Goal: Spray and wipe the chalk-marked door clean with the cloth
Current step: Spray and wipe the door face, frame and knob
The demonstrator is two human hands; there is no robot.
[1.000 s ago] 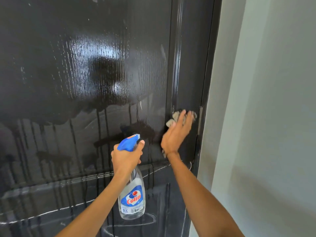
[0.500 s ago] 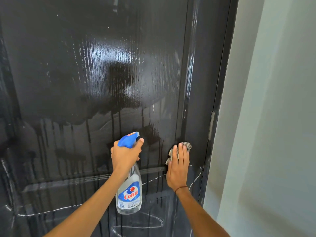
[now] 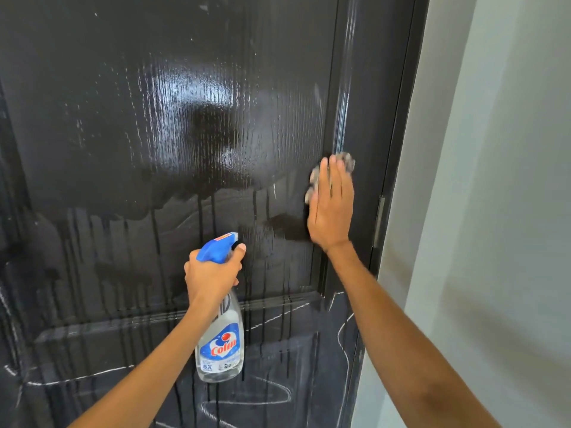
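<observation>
From the head view, your right hand (image 3: pixel 332 205) has slid back up the door (image 3: pixel 123 118) from half a second ago, fingers straight, pressing the cloth (image 3: pixel 346 159) flat near the right edge. Your left hand (image 3: pixel 213 270) still grips the spray bottle (image 3: pixel 221 341). Chalk lines (image 3: pixel 272 393) remain below, so the lower panel is unfinished.
</observation>
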